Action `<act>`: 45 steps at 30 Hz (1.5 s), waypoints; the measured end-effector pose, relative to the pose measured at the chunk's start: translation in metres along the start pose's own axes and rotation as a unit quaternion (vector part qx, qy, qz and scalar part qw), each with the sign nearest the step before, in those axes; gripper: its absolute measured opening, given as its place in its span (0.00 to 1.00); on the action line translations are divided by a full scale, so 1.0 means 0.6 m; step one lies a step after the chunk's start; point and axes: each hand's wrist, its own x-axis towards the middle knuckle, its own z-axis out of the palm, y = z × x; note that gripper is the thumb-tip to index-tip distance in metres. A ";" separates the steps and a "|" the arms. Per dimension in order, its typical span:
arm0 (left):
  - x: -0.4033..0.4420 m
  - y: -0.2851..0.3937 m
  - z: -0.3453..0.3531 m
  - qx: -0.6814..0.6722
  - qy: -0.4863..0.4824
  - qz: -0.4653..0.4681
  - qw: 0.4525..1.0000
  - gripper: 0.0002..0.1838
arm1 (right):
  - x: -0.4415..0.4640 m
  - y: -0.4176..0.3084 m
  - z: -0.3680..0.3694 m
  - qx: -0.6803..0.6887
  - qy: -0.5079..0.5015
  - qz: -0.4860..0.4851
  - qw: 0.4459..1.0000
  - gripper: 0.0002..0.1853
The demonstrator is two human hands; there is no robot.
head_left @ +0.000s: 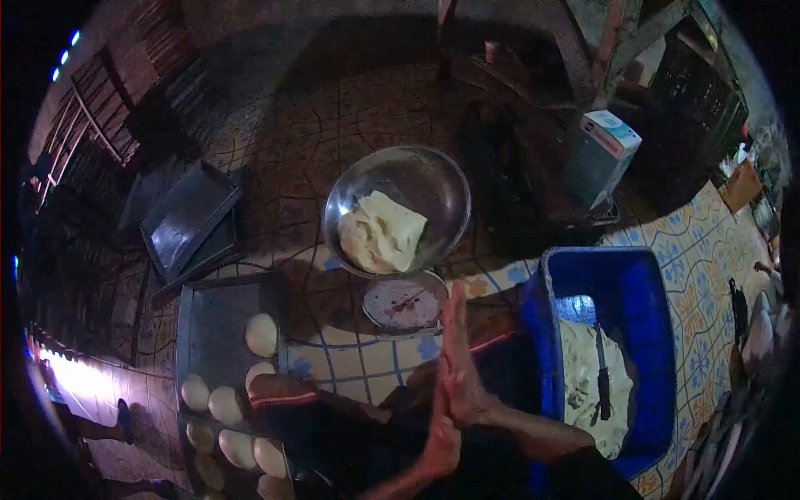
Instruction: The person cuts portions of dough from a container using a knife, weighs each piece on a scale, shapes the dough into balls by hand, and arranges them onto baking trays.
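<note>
Tiled floor [696, 237], pale cream with blue and orange floral motifs, brightest along the right side; darker and brownish, with thin grid lines, toward the upper middle. Wall [242, 42], dull grey, at the top edge, details lost in gloom. Wooden frame [612, 50] at upper right, built of heavy uprights and slanting braces. Slatted panel [100, 117] at upper left, dark, of narrow strips. Strong white glare [79, 375] at lower left, source unclear. Small bluish-white lights [65, 57], three in a row, at far upper left. Deep shadow elsewhere.
</note>
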 end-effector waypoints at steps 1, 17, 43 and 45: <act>-0.018 0.008 0.000 0.012 -0.049 -0.022 0.998 0.33 | 0.029 -0.002 -0.015 -0.046 0.024 -0.017 0.999 0.43; 0.400 -0.110 -0.400 0.188 0.313 -0.086 0.927 0.20 | 0.333 0.165 0.107 -0.459 -0.209 -0.070 0.861 0.11; 0.134 0.065 -0.143 -0.354 0.043 -0.054 0.933 0.41 | 0.160 -0.043 -0.062 0.474 -0.086 0.125 0.867 0.21; 0.074 0.023 -0.127 -0.344 0.113 -0.072 0.929 0.37 | 0.086 -0.007 -0.038 0.410 -0.112 0.181 0.887 0.19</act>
